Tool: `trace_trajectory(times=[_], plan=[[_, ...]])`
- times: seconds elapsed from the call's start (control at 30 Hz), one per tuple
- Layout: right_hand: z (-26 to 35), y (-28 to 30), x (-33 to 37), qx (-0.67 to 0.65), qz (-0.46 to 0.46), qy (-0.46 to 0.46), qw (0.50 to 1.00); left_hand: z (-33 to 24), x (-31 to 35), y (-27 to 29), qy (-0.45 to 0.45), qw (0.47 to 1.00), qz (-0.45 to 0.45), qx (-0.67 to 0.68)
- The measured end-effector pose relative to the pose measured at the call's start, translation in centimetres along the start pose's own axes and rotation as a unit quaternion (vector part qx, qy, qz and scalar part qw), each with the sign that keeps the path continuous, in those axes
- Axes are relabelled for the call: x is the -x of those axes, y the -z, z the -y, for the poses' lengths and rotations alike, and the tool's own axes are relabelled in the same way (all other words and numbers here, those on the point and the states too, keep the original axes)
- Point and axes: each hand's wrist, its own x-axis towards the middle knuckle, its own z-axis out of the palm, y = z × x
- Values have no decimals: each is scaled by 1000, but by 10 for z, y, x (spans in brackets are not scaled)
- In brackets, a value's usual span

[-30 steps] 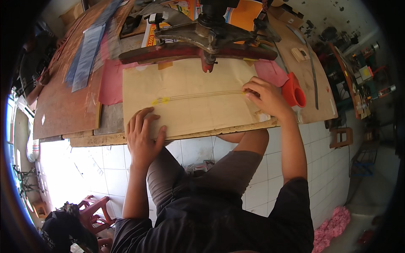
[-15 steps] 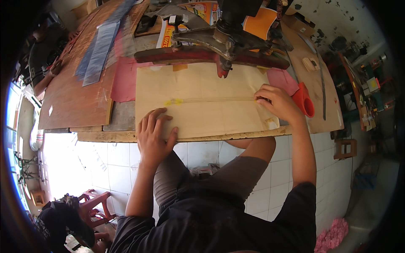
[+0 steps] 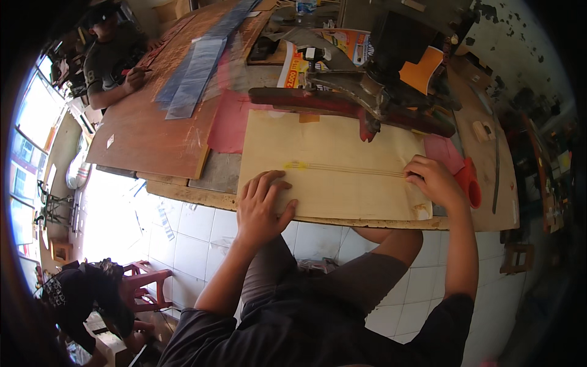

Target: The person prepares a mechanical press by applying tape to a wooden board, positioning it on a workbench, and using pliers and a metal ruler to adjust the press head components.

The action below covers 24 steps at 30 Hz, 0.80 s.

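A pale yellow board or sheet [image 3: 342, 199] lies flat near the table's front edge. Thin parallel lines [image 3: 351, 170], like a narrow strip or grooves, cross its middle, with a yellow patch [image 3: 296, 165] at their left end. My left hand [image 3: 264, 208] rests open on the sheet's near left part, fingers spread and thumb apart. At the right end of the lines, my right hand [image 3: 435, 182] is closed, fingertips pinched together against the sheet. Whatever is between those fingertips is hidden. Just beyond the sheet stands a dark metal press frame with a long reddish bar [image 3: 293, 96].
Clear plastic strips [image 3: 197, 76] lie on a brown board [image 3: 147, 137] at the left. A red ring-shaped roll [image 3: 469, 183] and a wooden block [image 3: 483, 131] are at the right. Across the table at far left, a person [image 3: 116, 64] holds a red pen-like object. Another person bends near a red stool [image 3: 147, 282].
The whole view has shifted, so the table appears lower and further right. Both my hands keep nearly the same places on the sheet. The person at far left shows more fully.
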Motion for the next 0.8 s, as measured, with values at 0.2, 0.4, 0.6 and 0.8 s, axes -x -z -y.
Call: trace_trajectory(times=[0.2,0.4,0.6,0.8], plan=[[-1,-5,7,6,-30,-6,1000,-1,1,0,5,1000,1,4],[-4,-6,8,19,-38,6,999,-3,2,1,13,1000,-1,13],[-2,-3,6,15,-28,23,999,-5,1,4,5,1000,3,-1],[2,-1,7,23,-10,-6,1000,-5,0,3,6,1000,3,1]])
